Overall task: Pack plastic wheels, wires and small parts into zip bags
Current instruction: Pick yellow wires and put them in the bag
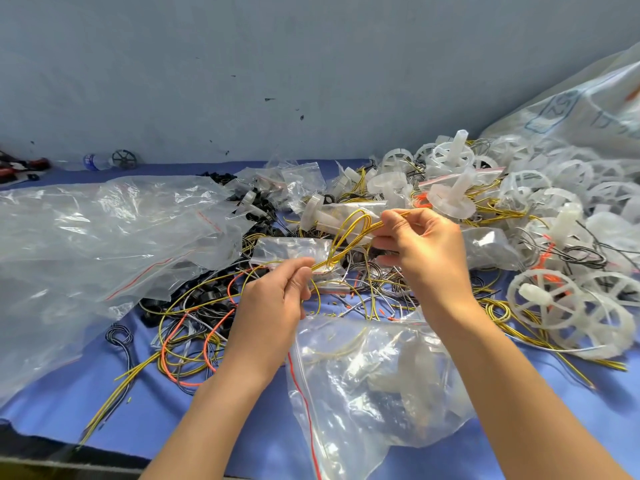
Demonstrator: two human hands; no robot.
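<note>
Both hands hold one looped bundle of yellow wires [349, 233] above the table's middle. My left hand [277, 299] pinches its lower end, and my right hand [420, 247] pinches the upper end between thumb and forefinger. Just below my hands lies a clear zip bag [374, 375] with a red seal strip; white plastic parts and some yellow wire show inside it. White spoked plastic wheels [561, 313] are piled at the right. Loose yellow, orange and black wires [190, 341] are tangled to the left of my left forearm.
A blue cloth [173, 420] covers the table, whose front edge runs along the bottom left. A large crumpled clear bag [86, 244] fills the left side. Small zip bags [298, 178] and black parts [249, 209] lie farther back. A grey wall stands behind.
</note>
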